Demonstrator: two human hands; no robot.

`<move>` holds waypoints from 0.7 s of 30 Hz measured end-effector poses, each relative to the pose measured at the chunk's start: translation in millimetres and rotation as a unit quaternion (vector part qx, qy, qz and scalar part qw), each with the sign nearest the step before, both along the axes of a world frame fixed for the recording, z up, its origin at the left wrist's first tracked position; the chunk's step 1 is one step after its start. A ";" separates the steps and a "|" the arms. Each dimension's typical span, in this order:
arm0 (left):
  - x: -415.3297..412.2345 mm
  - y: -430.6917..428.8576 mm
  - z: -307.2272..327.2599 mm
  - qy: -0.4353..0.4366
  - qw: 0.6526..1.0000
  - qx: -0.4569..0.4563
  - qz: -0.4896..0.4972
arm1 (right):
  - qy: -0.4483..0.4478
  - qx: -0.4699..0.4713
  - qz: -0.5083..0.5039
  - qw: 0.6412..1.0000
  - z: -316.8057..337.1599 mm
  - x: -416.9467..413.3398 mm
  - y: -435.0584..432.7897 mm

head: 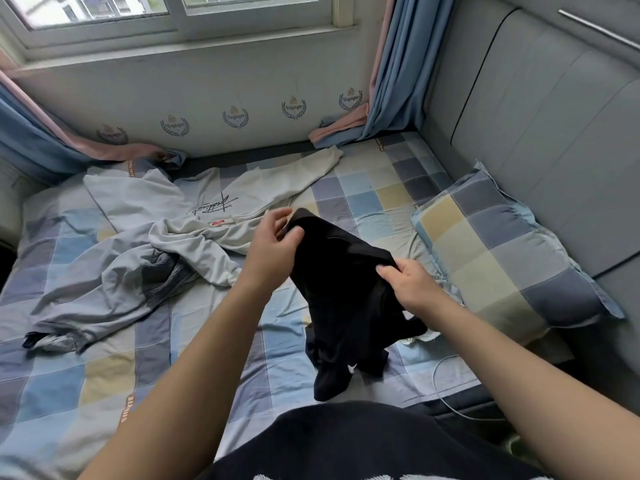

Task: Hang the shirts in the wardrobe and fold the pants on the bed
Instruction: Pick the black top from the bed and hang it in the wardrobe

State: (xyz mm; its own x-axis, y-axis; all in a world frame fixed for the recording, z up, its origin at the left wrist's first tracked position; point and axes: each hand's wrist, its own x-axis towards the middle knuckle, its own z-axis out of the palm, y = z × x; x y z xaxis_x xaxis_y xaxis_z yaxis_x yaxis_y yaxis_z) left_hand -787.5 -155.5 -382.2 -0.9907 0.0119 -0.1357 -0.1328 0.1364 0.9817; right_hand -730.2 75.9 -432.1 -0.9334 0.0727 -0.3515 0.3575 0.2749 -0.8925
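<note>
I hold a black garment [346,292] above the bed [104,375] with both hands; my left hand [273,247] pinches its top edge, fingers curled on the cloth; my right hand [412,285] grips the same edge nearer to the pillow [502,258]; the rest hangs down and touches the checked sheet; a white shirt [214,202] and a grey garment [104,292] lie spread behind, near the window wall.

black garment [346,289]: lifted, hanging crumpled | cream shirt [221,199]: spread on bed [381,188] | grey garment [114,271]: rumpled, touching it
</note>
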 end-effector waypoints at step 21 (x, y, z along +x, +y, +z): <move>25.7 30.9 -21.5 -0.135 0.982 0.131 0.011 | -0.010 -0.162 0.000 0.987 54.8 -16.8 -11.0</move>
State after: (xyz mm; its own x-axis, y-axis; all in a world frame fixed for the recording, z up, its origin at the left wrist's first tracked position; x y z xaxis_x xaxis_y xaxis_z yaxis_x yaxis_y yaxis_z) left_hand -761.8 -124.6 -403.7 -0.9196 0.0604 -0.3881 -0.3927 -0.1214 0.9116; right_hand -747.0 65.0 -377.3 -0.9262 -0.0468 -0.3740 0.3754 -0.0246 -0.9265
